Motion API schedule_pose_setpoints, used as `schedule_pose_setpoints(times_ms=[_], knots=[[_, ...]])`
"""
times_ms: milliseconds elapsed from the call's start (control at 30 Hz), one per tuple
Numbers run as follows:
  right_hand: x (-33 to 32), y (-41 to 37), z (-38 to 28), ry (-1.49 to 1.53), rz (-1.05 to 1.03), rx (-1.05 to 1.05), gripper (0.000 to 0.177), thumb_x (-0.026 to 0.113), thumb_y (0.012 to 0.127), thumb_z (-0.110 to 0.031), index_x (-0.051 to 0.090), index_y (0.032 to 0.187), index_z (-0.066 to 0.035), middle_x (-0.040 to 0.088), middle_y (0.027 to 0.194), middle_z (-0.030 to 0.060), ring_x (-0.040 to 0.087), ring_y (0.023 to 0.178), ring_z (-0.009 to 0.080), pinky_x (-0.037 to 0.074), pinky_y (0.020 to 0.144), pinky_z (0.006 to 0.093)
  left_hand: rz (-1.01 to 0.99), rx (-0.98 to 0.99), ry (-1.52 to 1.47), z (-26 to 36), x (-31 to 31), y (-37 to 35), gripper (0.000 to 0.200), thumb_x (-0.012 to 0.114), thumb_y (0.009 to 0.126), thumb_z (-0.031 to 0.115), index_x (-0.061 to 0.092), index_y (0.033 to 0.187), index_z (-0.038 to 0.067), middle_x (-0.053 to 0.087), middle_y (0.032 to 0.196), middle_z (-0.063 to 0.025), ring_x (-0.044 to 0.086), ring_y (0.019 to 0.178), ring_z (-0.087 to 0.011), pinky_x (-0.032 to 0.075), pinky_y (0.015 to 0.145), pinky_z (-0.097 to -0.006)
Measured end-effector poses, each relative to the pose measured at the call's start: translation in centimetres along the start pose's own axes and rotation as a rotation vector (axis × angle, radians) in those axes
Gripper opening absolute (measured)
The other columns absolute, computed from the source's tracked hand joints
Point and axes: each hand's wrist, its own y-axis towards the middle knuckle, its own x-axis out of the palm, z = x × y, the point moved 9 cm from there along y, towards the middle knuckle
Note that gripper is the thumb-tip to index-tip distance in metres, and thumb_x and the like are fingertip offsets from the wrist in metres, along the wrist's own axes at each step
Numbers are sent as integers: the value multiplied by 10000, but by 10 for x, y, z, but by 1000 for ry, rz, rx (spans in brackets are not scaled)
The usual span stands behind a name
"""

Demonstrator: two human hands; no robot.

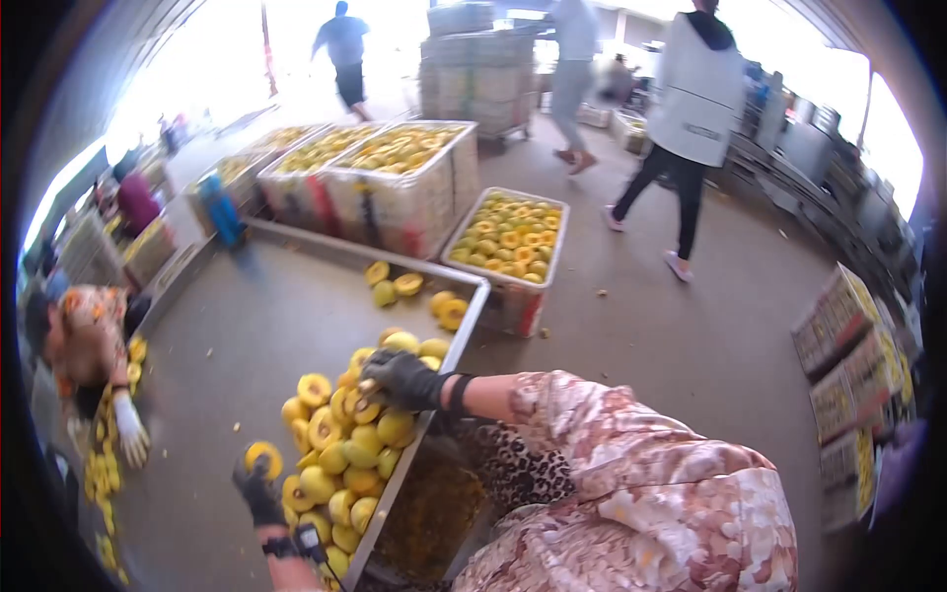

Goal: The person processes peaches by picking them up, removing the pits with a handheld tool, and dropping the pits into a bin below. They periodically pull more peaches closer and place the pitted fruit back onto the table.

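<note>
A heap of halved yellow peaches point(340, 459) lies along the right edge of the metal table point(247, 335). My left hand point(258, 493), in a dark glove, is closed on a peach half point(263, 457) whose cut face shows a hollow centre. At the far end of the heap, my right hand point(406, 382), also in a dark glove, is closed with its fingers curled down. A small pale tip point(368, 386) shows at those fingers; what it belongs to is hidden. A few peach halves point(407, 284) lie apart beyond my right hand.
Beside the table's right edge is a bin with brown residue point(429, 518). Peach-filled crates point(409, 187) stand beyond the table, with another crate point(508, 281) at its far right corner. A co-worker's white-gloved hand point(130, 431) is across the table. People walk behind.
</note>
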Motion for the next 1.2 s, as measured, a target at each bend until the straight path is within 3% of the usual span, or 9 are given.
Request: schedule_pose_setpoints(times_ms=[133,267,500,567,667,800,900,1033,1200], knots=[[-40,13,-46,-205,130,-95,246,716,833,-260,658,990,-80,659,947,119,642,937,323,478,863,441,4,98,-449,25,-71,-28,344,621,1025,291,629,1263,43,701,1116,-104,671,1011,-160,553,941,-318],[-30,6,-96,177,59,153,233,712,860,-236,639,1004,-68,656,839,152,674,705,341,523,608,435,-140,111,-371,58,47,-116,379,607,1035,302,605,1301,31,679,1173,-127,650,1072,-195,541,976,-344],[-15,3,-191,-138,-43,-164,335,662,832,-216,616,1110,-34,633,1015,135,648,927,310,513,717,411,-210,135,-185,60,166,-216,441,583,1054,320,563,1368,12,640,1272,-168,615,1178,-255,520,1038,-390],[-11,-3,-184,-232,88,-254,321,594,854,-212,607,1121,-34,632,1018,134,641,893,286,504,700,398,-176,121,-187,52,173,-234,459,576,1059,326,551,1388,6,629,1301,-179,605,1208,-272,514,1056,-403],[4,0,-88,-390,-17,156,195,590,867,-183,677,1005,-75,653,778,94,666,699,253,507,588,431,-58,-89,-500,29,158,-241,486,565,1067,334,533,1416,-2,612,1343,-196,590,1254,-298,505,1082,-423],[-45,-20,-46,420,-52,487,233,626,971,-235,646,1024,-8,687,855,218,689,747,336,531,653,456,89,-151,-727,49,128,-229,562,530,1069,434,503,1431,4,632,1342,-161,662,1180,-338,582,978,-425],[-52,-39,-113,728,-365,430,204,636,1010,-176,624,1045,25,645,839,29,559,801,75,506,705,313,101,-97,-791,58,120,-224,466,526,1088,335,520,1424,11,606,1391,-113,623,1240,-252,523,1095,-419],[-27,-89,-169,1037,-455,380,242,646,1001,-168,640,1135,33,680,888,82,601,801,128,518,724,323,95,170,28,86,125,-246,442,481,1106,262,493,1457,-6,571,1412,-142,583,1269,-231,502,1096,-371],[-20,-89,-194,1036,-375,350,197,661,972,-127,634,1065,44,709,895,230,707,786,297,531,694,392,143,15,-468,83,119,-259,436,399,1125,286,520,1417,-14,586,1371,-144,604,1222,-226,525,1061,-365]])
